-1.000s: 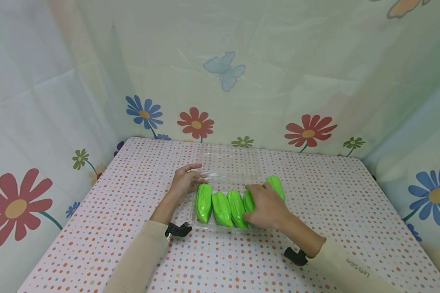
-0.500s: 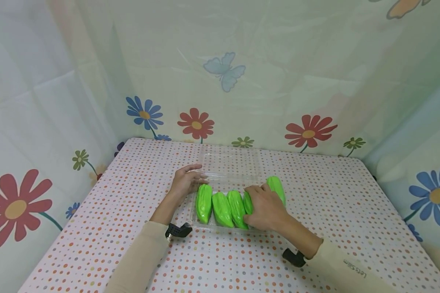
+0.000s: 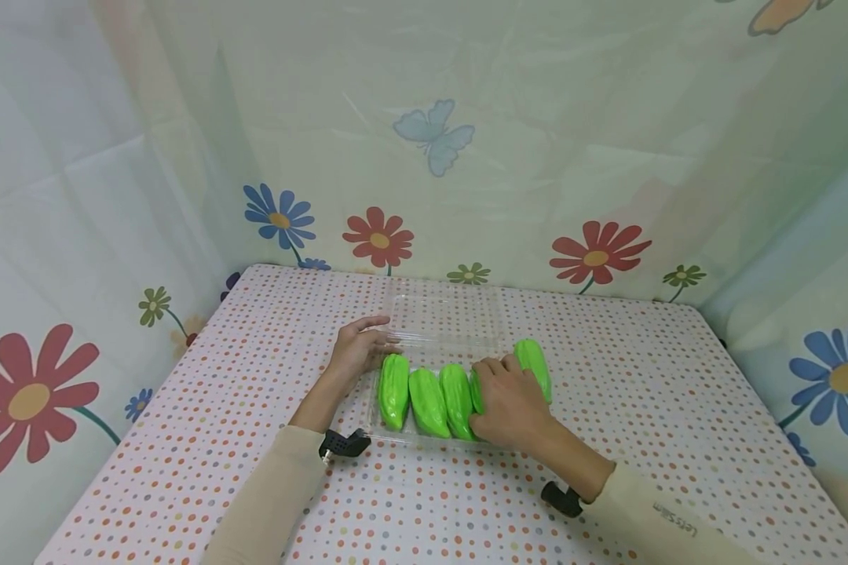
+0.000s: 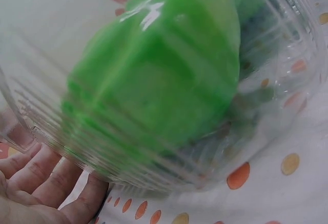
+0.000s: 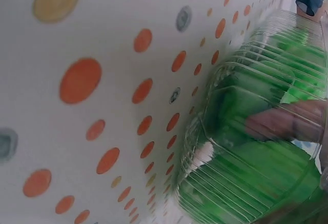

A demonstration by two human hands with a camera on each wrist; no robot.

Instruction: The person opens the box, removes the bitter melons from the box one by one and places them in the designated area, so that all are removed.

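Observation:
Several glossy green ridged vegetables, like bitter melons [image 3: 429, 402], lie side by side in a clear plastic box [image 3: 396, 436] with its lid laid back. My right hand [image 3: 512, 404] reaches over the box's right part and grips one of these bitter melons [image 3: 476, 391], mostly hidden under the fingers. In the right wrist view my thumb [image 5: 277, 123] is down between two bitter melons, seen through the ribbed wall. My left hand [image 3: 354, 351] rests at the box's back left corner. In the left wrist view its fingers [image 4: 56, 180] touch the box's outer edge.
Another bitter melon [image 3: 533, 365] lies to the right, just past my right hand. The transparent lid [image 3: 445, 318] spreads out behind the box. A dotted cloth [image 3: 643, 377] covers the table, and a flower-patterned curtain [image 3: 509, 180] hangs behind it.
My right hand and forearm have shifted slightly left. The bitter melon just left of that hand now lies a little straighter. My left hand has stayed in place.

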